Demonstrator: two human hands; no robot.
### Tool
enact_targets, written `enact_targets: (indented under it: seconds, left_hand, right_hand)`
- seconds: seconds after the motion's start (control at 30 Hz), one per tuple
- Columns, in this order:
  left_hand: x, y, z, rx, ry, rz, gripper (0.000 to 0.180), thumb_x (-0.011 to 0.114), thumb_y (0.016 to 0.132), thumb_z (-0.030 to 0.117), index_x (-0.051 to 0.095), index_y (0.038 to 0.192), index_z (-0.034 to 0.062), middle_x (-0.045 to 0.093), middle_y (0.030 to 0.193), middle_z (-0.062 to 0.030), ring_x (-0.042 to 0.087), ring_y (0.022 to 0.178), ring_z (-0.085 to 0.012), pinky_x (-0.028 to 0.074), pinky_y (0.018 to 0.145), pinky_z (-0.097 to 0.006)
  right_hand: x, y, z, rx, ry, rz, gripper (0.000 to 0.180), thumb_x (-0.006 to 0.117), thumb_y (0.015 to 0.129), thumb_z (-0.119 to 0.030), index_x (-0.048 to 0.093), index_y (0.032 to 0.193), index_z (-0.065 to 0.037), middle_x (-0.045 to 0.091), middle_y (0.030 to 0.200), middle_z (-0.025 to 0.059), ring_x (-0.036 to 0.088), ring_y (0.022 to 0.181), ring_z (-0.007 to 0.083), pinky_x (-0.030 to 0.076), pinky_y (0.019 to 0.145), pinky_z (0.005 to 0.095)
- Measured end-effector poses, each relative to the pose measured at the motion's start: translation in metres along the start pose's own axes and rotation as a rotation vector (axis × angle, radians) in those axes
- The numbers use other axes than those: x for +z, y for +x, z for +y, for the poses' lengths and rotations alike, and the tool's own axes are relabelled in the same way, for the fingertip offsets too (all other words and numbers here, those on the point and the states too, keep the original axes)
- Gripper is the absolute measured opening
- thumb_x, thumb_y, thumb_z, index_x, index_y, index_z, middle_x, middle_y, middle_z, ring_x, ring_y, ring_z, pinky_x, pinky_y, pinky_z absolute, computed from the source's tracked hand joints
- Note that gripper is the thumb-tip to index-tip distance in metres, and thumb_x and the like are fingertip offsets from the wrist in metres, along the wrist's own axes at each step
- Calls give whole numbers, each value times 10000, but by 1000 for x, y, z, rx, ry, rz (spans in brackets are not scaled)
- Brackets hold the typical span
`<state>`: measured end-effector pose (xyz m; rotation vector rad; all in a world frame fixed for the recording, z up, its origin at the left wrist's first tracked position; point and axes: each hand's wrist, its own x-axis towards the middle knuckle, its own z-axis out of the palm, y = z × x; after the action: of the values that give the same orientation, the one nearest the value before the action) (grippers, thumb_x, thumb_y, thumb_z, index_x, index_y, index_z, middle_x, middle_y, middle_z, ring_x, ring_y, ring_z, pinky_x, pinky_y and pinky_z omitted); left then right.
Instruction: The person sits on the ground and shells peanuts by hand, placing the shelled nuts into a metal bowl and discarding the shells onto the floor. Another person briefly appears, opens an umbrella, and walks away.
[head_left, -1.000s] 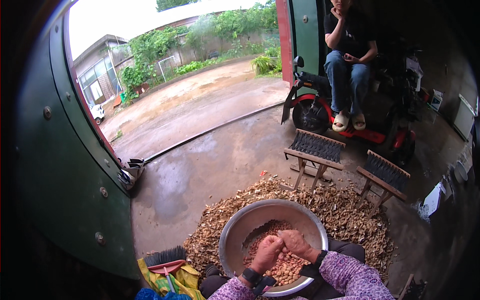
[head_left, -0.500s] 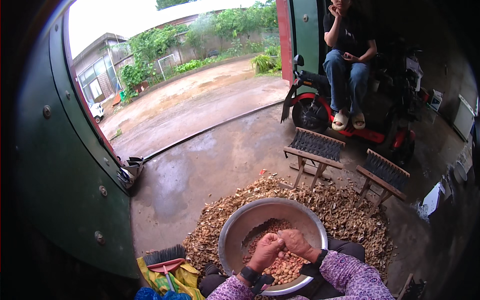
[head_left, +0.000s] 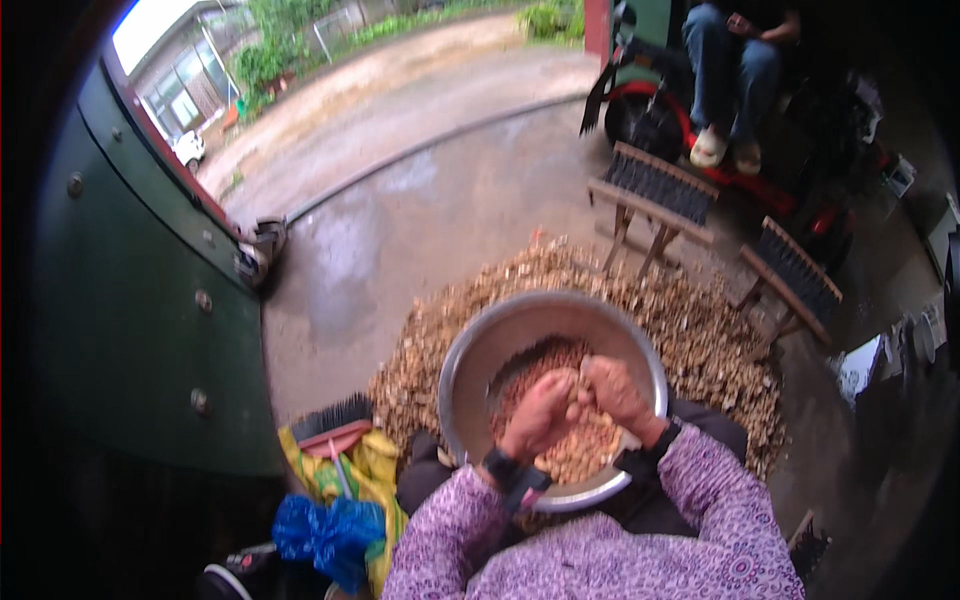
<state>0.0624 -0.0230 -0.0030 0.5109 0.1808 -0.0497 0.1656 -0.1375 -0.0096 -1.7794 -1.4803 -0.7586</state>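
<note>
A wide metal basin (head_left: 463, 340) rests at my lap, holding reddish shelled peanuts (head_left: 537, 375) toward its far side and paler unshelled peanuts (head_left: 575, 458) nearer me. Over it, my left hand (head_left: 540, 408) is closed, its fingers curled round what looks like a tan peanut. My right hand (head_left: 618, 390) meets it from the right with bent, closed fingers. Whatever the right fingertips pinch is blurred and too small to make out. Both hands are close together above the peanuts.
Broken peanut shells (head_left: 420, 340) lie heaped around the basin. Beyond stand two folding stools (head_left: 660, 190). A person (head_left: 735, 70) sits on a red electric scooter (head_left: 640, 115). To my left are a brush (head_left: 333, 432), a yellow sack (head_left: 380, 460), a blue plastic bag (head_left: 330, 535) and a green door (head_left: 150, 300).
The view has tipped downward, so basin, stools and scooter sit higher and more of my sleeves shows. My hands stay over the basin, their fingers slightly farther apart.
</note>
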Motion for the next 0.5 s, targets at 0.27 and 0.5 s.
enact_targets:
  seconds: [0.27, 0.5]
  left_hand:
    - [-11, 6, 1, -14, -94, 1, 197, 455, 853, 204, 467, 986, 59, 552, 775, -60, 535, 707, -123, 465, 575, -249]
    - [5, 0, 2, 47, 87, 90, 176, 450, 845, 198, 510, 925, 52, 537, 740, -27, 443, 513, -49, 404, 472, -184]
  right_hand:
    - [-4, 16, -9, 1207, 1212, -284, 314, 413, 866, -333, 486, 708, -73, 497, 595, -27, 431, 519, 21, 370, 484, 163]
    - [-16, 13, -6, 1049, 974, -333, 282, 368, 876, -218, 500, 699, -43, 497, 580, 12, 451, 523, 72, 382, 487, 213]
